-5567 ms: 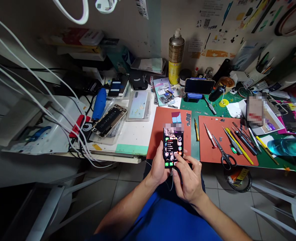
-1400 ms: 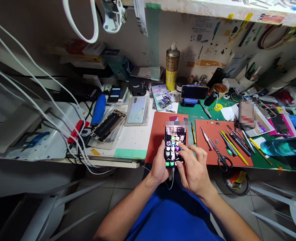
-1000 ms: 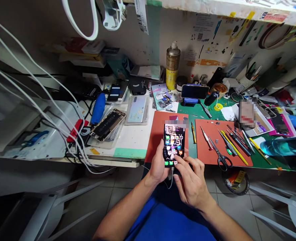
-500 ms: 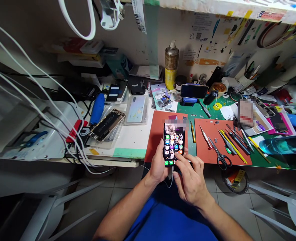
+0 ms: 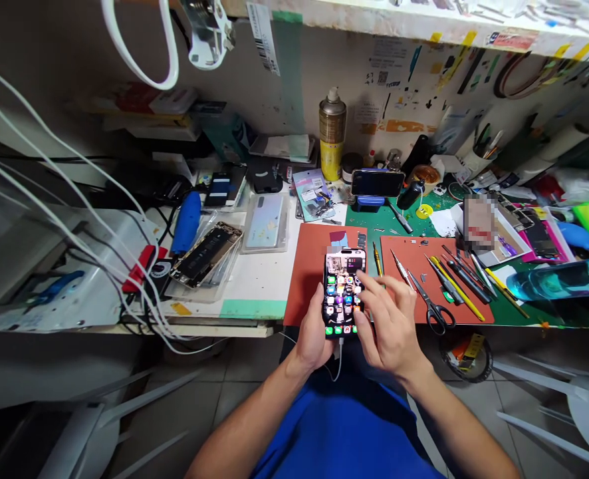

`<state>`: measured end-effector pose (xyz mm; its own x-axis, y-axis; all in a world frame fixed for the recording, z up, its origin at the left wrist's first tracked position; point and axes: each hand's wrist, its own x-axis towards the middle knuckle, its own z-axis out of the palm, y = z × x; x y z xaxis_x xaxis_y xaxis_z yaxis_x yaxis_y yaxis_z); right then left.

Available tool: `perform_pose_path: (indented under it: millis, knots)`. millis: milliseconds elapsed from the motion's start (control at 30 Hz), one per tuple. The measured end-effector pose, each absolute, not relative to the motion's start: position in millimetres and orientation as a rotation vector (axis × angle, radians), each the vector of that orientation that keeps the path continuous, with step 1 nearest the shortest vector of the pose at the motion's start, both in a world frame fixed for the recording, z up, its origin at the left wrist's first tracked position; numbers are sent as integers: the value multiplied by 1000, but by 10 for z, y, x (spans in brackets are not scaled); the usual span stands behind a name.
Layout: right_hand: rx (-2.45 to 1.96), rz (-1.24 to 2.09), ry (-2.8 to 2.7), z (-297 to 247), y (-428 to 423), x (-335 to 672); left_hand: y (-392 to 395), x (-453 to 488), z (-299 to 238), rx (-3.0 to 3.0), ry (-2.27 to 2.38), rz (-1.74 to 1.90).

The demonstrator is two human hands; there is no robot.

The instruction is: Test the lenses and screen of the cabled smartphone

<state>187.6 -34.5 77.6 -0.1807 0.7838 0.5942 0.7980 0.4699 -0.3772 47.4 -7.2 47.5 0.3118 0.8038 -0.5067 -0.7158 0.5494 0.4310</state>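
My left hand (image 5: 312, 334) is wrapped around a smartphone (image 5: 344, 291) held upright over the bench edge, its lit screen showing rows of app icons. A white cable (image 5: 338, 362) runs from the phone's bottom down toward my lap. My right hand (image 5: 389, 319) hovers at the phone's right side, fingers spread, with a fingertip on the upper right of the screen. Both forearms reach in from the bottom of the view.
Two red mats (image 5: 314, 266) lie on the bench, the right one carrying scissors (image 5: 431, 309), tweezers and screwdrivers. An opened phone (image 5: 202, 249) rests at left near white cables (image 5: 75, 199). A spray can (image 5: 332, 133) and a phone on a blue stand (image 5: 377, 183) are at the back.
My right hand has slid up from the bottom of the screen to its upper right part. The phone has stayed in my left hand. The view has shifted slightly.
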Motion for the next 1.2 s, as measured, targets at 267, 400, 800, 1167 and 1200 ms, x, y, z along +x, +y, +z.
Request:
perform_pose_path:
  millis: [267,400,800,1167,1200]
  knots:
    - [-1365,50,-2130,857,-198,1836,-137,481,422,89,770,991]
    - [-1261,118,-2237,761,-563,1824,-71,405,465,124,731,933]
    - [-1296,-4,-2012,813,-411,1903,-58,426,541,170,696,1033]
    - [-1052,121,-2096,512,-924,1701,-12,351,529,248,622,881]
    - [-1062,120,-2095,515,-919,1689,-14,357,532,245,626,872]
